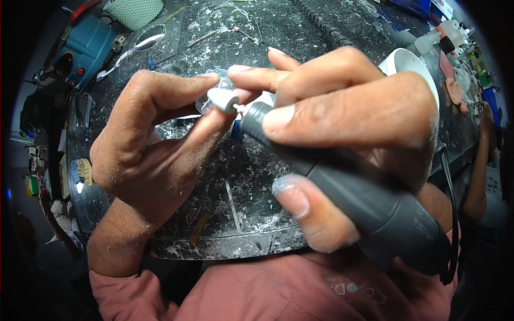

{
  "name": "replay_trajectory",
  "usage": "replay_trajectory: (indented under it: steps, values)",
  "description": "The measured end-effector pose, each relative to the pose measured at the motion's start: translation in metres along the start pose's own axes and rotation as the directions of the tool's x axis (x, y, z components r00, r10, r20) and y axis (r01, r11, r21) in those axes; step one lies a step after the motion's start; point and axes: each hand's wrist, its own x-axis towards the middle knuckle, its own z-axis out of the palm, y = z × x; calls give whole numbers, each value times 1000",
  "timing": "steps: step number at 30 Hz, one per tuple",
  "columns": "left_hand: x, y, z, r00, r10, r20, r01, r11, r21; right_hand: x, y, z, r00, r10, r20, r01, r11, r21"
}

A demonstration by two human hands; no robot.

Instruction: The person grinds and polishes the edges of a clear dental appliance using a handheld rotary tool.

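Observation:
My right hand (353, 107) grips a black rotary handpiece (369, 198) that slants from the lower right up toward the middle. A white cone-shaped grinding tip (222, 100) sits on the thin shank at its front. Pinched in my left hand (155, 128) is a clear, thin plastic piece (202, 105), perhaps a dental tray; my fingers hide much of it. The tip lies against or just in front of this piece; exact contact cannot be told. My right fingertips reach over beside the clear piece. Whitish dust coats my left fingers and wrist.
White shavings litter the dark bench (251, 198). At the left are a dental model (84, 171), a blue machine (88, 48) and a white-handled brush (144, 43). A white cup (402, 60) and coiled hose (324, 24) lie beyond my right hand. Another person's arm (478, 166) shows far right.

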Motion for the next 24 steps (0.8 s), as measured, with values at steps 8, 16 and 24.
replay_trajectory:
  steps: [8, 16, 24]
  values:
    - [-2, 10, 0, 973, -229, 3, 228, 969, -96, 2, 6, 2, 1000, 25, 18, -25, 1000, 8]
    - [-4, 5, 0, 994, -113, -3, 113, 994, -6, 5, 6, -1, 999, 25, 39, -25, 1000, 9]
    - [-3, 5, -1, 993, -112, 28, 112, 994, -12, 5, -2, -7, 995, 16, 96, -13, 999, -29]
